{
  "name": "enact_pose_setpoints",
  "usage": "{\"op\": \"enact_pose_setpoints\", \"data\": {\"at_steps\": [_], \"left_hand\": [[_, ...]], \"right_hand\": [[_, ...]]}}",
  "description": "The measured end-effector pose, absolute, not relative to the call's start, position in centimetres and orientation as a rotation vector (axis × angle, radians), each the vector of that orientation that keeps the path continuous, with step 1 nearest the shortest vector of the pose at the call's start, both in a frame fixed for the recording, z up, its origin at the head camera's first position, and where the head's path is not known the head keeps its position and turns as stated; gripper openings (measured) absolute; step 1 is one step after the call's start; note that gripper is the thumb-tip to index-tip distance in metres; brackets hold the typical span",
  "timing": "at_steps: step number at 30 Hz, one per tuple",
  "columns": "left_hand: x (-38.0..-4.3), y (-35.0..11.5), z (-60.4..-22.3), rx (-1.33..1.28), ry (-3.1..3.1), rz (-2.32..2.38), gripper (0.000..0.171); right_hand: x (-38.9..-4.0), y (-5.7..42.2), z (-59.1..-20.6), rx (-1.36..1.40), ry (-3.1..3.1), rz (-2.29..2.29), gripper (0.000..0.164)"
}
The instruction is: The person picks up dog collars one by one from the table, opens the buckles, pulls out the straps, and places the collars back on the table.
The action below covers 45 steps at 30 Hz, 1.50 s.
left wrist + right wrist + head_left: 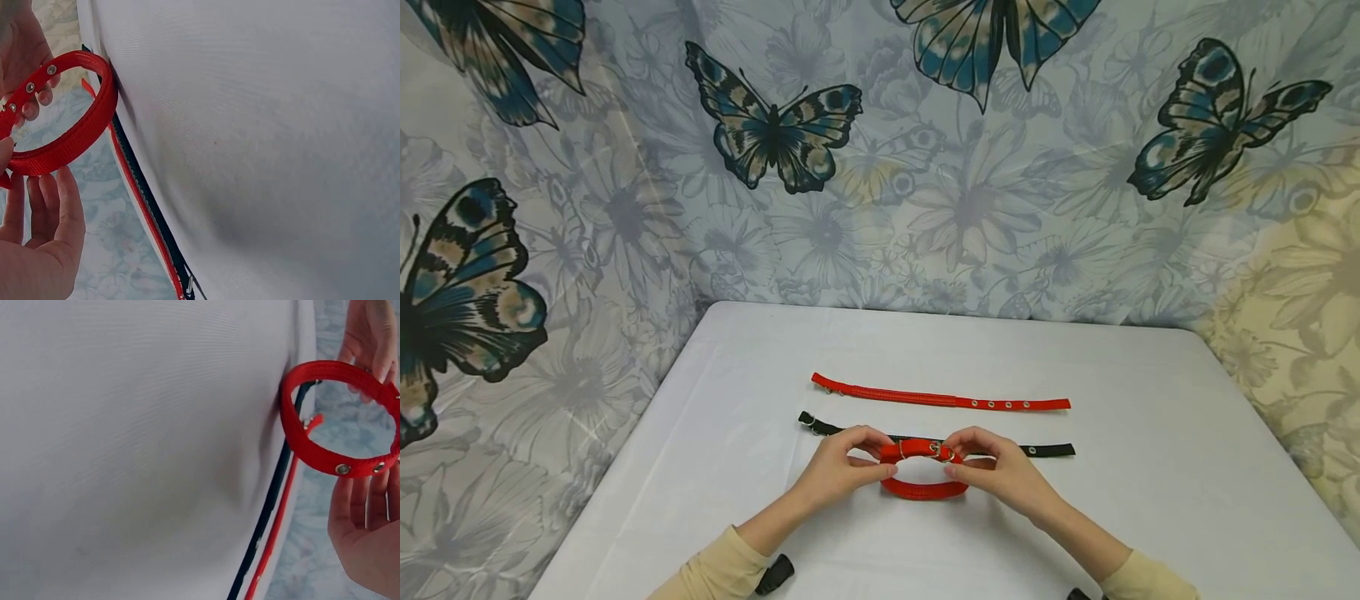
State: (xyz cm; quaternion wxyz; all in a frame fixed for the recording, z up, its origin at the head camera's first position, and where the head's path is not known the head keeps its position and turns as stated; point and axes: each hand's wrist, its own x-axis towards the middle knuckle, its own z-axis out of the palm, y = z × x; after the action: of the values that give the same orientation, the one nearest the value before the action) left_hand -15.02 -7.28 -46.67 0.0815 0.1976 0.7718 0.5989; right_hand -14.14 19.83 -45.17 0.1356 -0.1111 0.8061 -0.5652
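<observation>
Between both hands a red pet collar [924,491] is held up as a buckled loop, its metal buckle and rings facing away from the person. My left hand [842,465] pinches the loop's left side between thumb and fingers. On the opposite side my right hand [996,468] pinches it near the buckle. Metal eyelets show along the strap of the red collar [94,128] in the left wrist view, and also on the red collar [312,453] in the right wrist view. Behind the hands lies a black collar [1051,451], partly hidden by them.
Farther back a second red collar [910,397] lies stretched out flat, its eyelets to the right. All rest on a white-covered table [760,350]. A butterfly-printed curtain [970,217] stands behind and beside the table.
</observation>
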Motion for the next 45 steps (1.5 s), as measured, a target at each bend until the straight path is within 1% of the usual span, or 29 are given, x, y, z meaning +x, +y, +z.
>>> {"op": "enact_pose_setpoints", "data": {"at_steps": [6, 12, 20, 29, 37, 45], "left_hand": [[-15.0, -7.2, -46.6, 0.615, 2.291, 1.800, 0.024], [-14.9, -7.1, -46.5, 0.605, 2.290, 1.798, 0.025], [-14.0, -6.7, -44.3, 0.604, 2.305, 1.778, 0.024], [-15.0, -6.9, -46.3, 0.659, 2.376, 1.713, 0.024], [-15.2, -6.3, -46.0, 0.774, 2.432, 1.698, 0.029], [-15.3, -5.8, -45.7, 0.796, 2.452, 1.685, 0.024]], "right_hand": [[-14.2, 19.3, -44.6, -0.394, 2.359, -1.632, 0.032], [-14.3, 19.1, -44.5, -0.444, 2.404, -1.601, 0.030], [-14.3, 19.2, -44.6, -0.415, 2.369, -1.618, 0.027], [-14.2, 19.2, -44.6, -0.382, 2.326, -1.647, 0.027], [-14.3, 19.3, -44.7, -0.405, 2.341, -1.642, 0.026], [-14.4, 19.2, -44.7, -0.438, 2.391, -1.614, 0.025]]}}
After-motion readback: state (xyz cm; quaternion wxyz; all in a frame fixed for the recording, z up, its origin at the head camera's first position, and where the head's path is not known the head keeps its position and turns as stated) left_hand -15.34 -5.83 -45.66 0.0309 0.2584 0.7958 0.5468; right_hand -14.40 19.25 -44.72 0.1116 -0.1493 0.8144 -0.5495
